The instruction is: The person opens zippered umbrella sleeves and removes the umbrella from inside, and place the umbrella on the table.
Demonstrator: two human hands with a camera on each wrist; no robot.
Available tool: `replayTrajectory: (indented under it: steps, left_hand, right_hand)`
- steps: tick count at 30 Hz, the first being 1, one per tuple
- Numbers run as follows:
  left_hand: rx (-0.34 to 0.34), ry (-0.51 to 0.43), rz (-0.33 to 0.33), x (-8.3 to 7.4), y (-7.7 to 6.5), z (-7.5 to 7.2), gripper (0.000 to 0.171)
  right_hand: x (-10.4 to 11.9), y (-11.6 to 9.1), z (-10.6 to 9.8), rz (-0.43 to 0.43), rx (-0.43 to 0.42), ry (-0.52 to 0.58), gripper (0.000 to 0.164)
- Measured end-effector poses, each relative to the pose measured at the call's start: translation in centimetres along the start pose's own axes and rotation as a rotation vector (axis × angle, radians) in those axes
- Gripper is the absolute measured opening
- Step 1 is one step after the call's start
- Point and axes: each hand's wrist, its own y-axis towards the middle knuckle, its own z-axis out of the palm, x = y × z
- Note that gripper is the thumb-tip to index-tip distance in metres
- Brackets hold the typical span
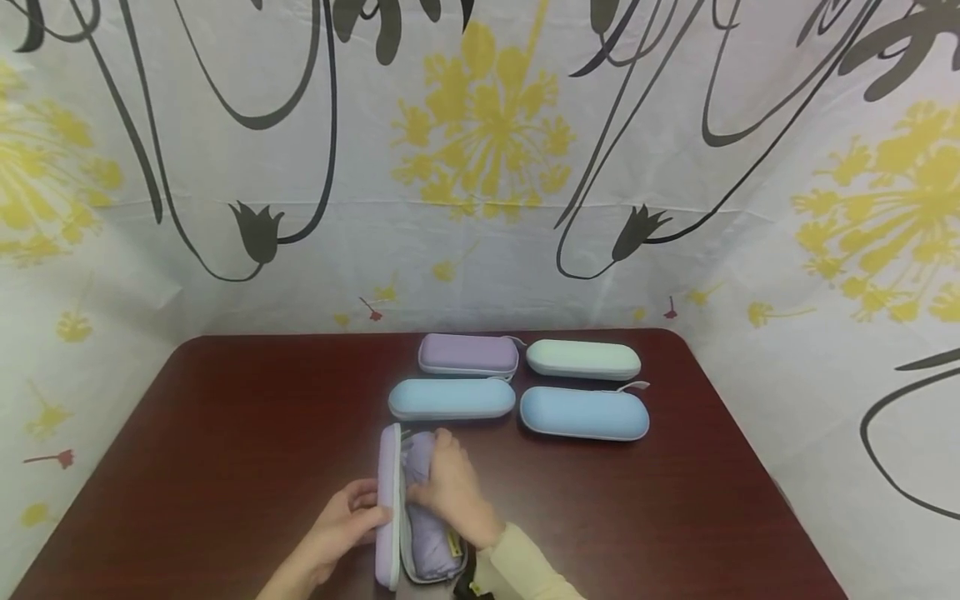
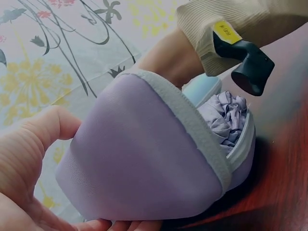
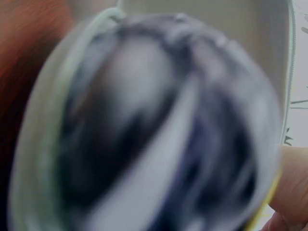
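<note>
A lavender zip case (image 1: 388,508) lies open near the table's front edge, its lid raised on the left. Inside it is a bundle of folded lavender fabric (image 1: 435,546), shaped like a compact umbrella; its gathered pleats (image 2: 225,118) show at the end in the left wrist view. My left hand (image 1: 347,521) holds the lid from the left, thumb and fingers spread around its outer side. My right hand (image 1: 453,487) reaches over the open half and grips the bundle, thumb at its left side. Blurred fabric (image 3: 173,125) fills most of the right wrist view.
Behind the open case lie several closed cases: a light blue one (image 1: 452,400), a deeper blue one (image 1: 585,414), a purple one (image 1: 468,355) and a mint one (image 1: 583,360). A black device (image 2: 250,67) sits on the right sleeve. Patterned cloth (image 1: 480,275) hangs behind the dark red table (image 1: 247,433).
</note>
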Motion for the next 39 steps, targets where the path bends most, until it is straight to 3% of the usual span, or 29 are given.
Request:
replayTrajectory:
  steps: [11,20,28,39]
  left_hand:
    - [-0.041,-0.003,-0.02,-0.2,0.0,0.9,0.061]
    - [-0.068,0.007,-0.023,-0.4,0.1,1.0,0.06]
    - [-0.081,-0.003,-0.02,-0.3,0.2,1.2,0.059]
    - [-0.106,-0.017,0.0,-0.5,-0.1,0.9,0.06]
  right_hand:
    - [-0.5,0.1,-0.4,-0.001,0.079,0.118,0.076]
    - [-0.1,0.5,-0.4,-0.034,0.121,0.029,0.074]
    - [-0.6,0.7,-0.7,0.041,0.17,0.181,0.075]
    - [-1.7,1.3,-2.8,0.056,0.117,0.273,0.071]
